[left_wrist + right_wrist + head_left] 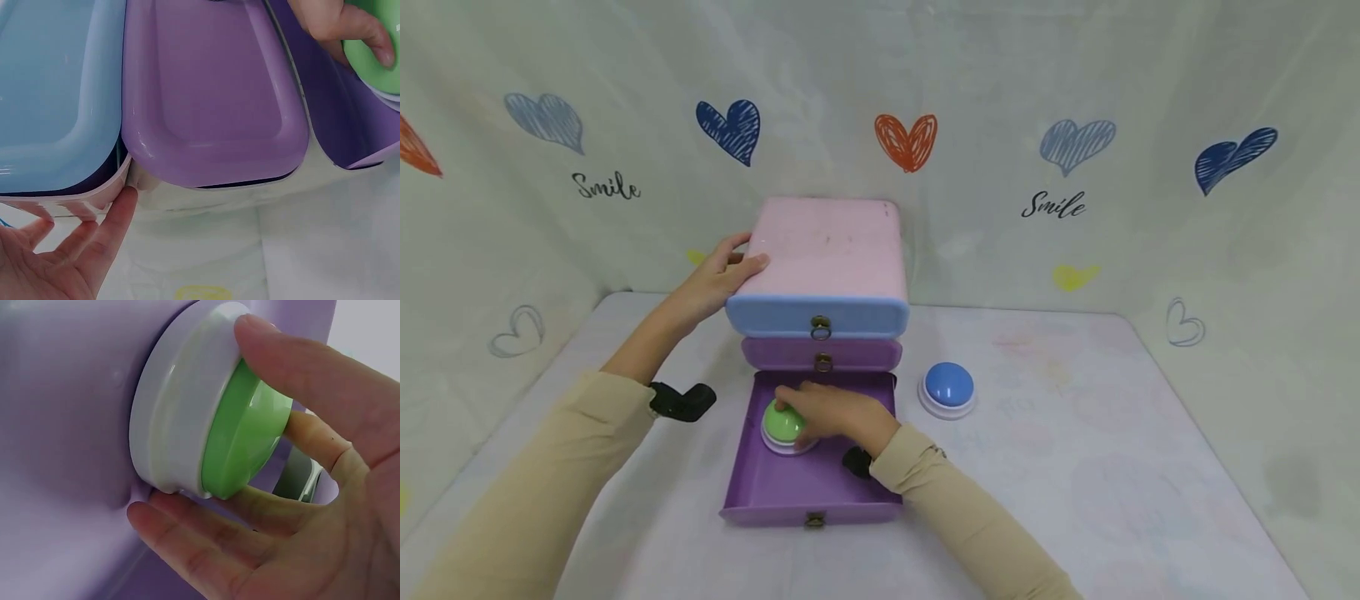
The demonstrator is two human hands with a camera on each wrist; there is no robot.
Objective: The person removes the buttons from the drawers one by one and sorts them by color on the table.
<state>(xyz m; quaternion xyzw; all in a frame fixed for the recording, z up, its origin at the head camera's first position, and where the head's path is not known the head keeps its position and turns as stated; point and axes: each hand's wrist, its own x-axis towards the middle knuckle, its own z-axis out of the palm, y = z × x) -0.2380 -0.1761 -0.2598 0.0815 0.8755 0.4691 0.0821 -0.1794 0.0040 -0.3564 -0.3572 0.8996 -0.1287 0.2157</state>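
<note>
The right hand (831, 410) has thumb and fingers clamped around the green button (782, 423), which sits in the bottom drawer (816, 487), pulled out at the front of the cabinet (827, 246). The left hand (718, 275) rests on the left side of the cabinet, near its top, with fingers apart and almost straight. The step in hand seems to be the handling of the green button; whether it is placing or taking, I cannot tell. The next move probably calls for a gentle hold and a straight path above the drawer. I count two buttons, the green button and one blue button (949, 383), which stands on the worktop (1075, 433) to the right of the cabinet. There is one cabinet, with three drawers and three metal handles (823, 362).
</note>
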